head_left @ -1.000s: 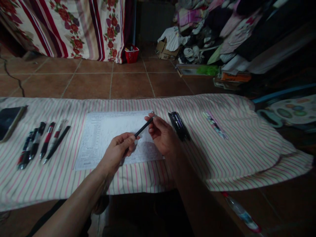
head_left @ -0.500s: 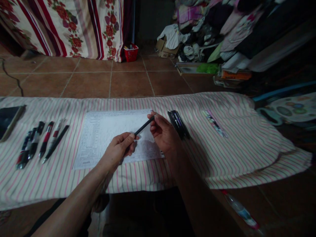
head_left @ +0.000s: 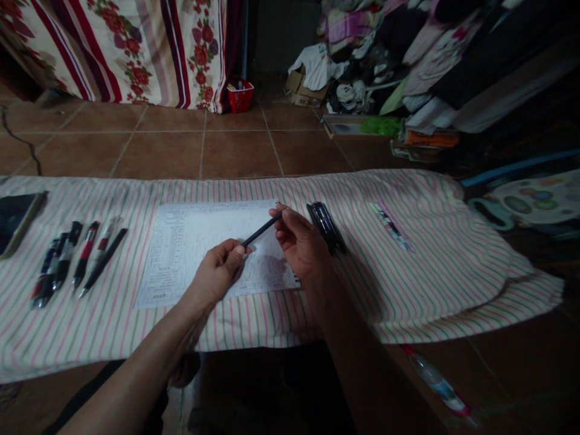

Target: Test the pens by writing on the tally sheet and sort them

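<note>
A slim black pen (head_left: 263, 229) is stretched between my two hands, slanting up to the right above a printed sheet of paper (head_left: 212, 220). My left hand (head_left: 222, 263) pinches its lower end between thumb and fingers. At the upper end, the fingertips of my right hand (head_left: 299, 241) close around the tip. Just right of that hand lie several dark pens (head_left: 325, 223) in a bunch. Farther left, a row of pens includes a red and black pen (head_left: 86, 254) and a plain black pen (head_left: 103, 263).
A striped cloth (head_left: 408, 284) covers the low table. A dark flat object (head_left: 18, 220) sits at the left edge, and a patterned pen-like stick (head_left: 393, 226) lies to the right. On the tiled floor are a plastic bottle (head_left: 437, 383) and a red basket (head_left: 240, 96).
Both hands keep their hold on the black pen, and my left hand has shifted slightly left along it. Otherwise the scene looks the same.
</note>
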A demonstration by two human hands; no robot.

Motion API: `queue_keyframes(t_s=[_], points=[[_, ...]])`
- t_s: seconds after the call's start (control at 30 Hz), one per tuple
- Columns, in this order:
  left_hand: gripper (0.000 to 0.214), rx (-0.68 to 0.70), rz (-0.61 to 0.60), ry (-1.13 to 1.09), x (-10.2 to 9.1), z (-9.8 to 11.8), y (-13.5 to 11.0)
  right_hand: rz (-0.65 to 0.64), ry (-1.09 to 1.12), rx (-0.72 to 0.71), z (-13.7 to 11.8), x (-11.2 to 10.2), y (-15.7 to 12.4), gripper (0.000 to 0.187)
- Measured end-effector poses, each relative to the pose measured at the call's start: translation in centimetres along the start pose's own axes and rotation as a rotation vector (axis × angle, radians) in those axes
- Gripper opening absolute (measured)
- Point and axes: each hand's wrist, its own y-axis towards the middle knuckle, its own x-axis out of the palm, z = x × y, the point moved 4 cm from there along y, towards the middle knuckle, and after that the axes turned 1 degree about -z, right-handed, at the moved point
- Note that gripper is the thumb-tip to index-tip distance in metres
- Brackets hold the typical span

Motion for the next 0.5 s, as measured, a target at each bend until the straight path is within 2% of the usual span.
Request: queue_keyframes(t_s=[0.2, 0.37, 0.5], points=[[0.037, 0.065, 0.027, 0.139, -0.25, -0.13, -0.01, 0.014, -0.042, -0.021, -0.12, -0.15, -0.08, 0.015], [0.034, -0.013, -0.049, -0.001, 0.1, -0.43, -0.22, -0.025, -0.045, -0.013, -0.12, -0.16, -0.17, 0.018], [0.033, -0.025, -0.075, -0.076, 0.43, -0.39, -0.33, -0.02, -0.05, -0.005, -0.14, -0.28, -0.1, 0.019]])
